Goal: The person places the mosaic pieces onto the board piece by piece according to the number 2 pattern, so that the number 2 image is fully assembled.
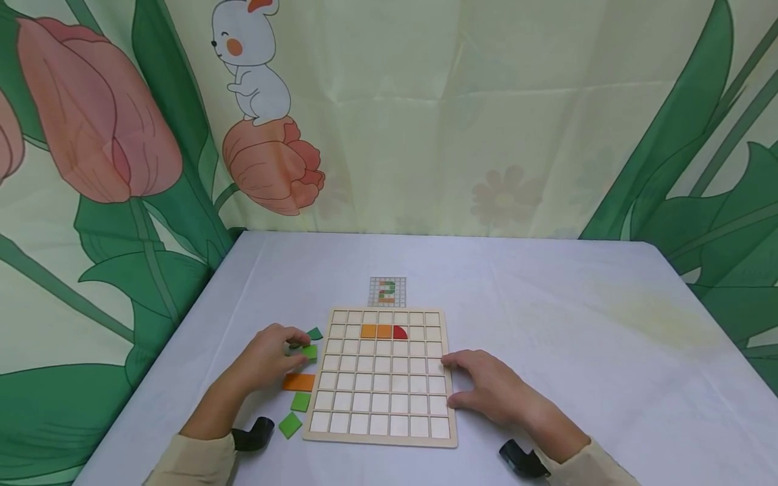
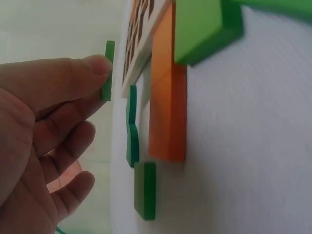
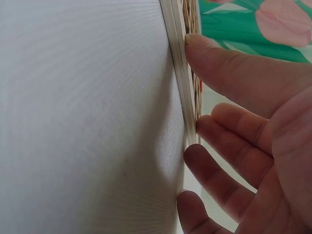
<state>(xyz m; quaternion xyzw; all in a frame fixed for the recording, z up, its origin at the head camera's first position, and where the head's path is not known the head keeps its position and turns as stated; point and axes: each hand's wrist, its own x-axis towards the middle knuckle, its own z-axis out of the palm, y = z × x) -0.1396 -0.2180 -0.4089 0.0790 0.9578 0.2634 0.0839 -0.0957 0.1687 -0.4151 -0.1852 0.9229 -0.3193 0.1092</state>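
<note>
Green tile (image 2: 109, 82) — pinched between thumb and finger of the left hand (image 1: 269, 358), left of the board (image 1: 382, 383); open grid lies to that hand's right. Right hand (image 1: 495, 388) not gripping, fingers loosely spread — fingertips at board's right edge.

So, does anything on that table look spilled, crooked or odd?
A faint yellowish patch on the white cloth, well right of the board, looks like a possible stain. One green square lies askew by the board's near left corner, turned like a diamond.
</note>
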